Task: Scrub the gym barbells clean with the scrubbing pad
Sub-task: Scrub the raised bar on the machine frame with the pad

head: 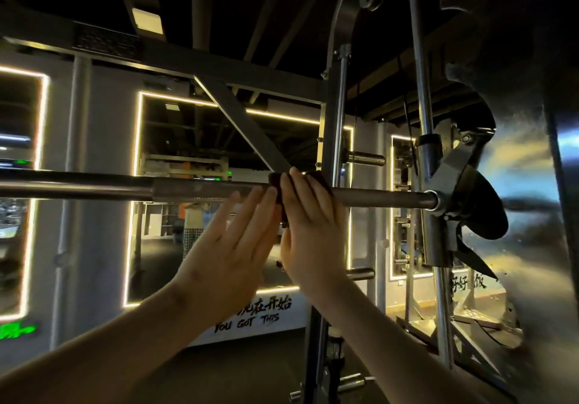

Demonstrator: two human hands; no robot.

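I am in the middle of scrubbing: the scrubbing pad [275,181] is draped over the barbell [379,199] and my right hand [313,228] holds it there, fingers laid over the pad and bent across the top of the bar. I cannot see my thumb. My left hand [238,247] is flat with its fingers straight, their tips touching the pad's left edge and the underside of the bar. A dark flap of the pad hangs down between my two hands.

Next, I judge, I should squeeze the pad round the bar and drag it sideways, probably over the rough knurled section [203,191] just left of my left fingertips. That texture likely calls for firm pressure.

The bar is dull grey metal, level, at about eye height. Well right of my right fingers it ends in a hooked carriage [451,165] riding a shiny upright guide rod [423,90]. Beyond my fingers are mirrored panels edged with glowing light strips [141,184], and below them a low wall lettered "YOU GOT THIS" [247,322].
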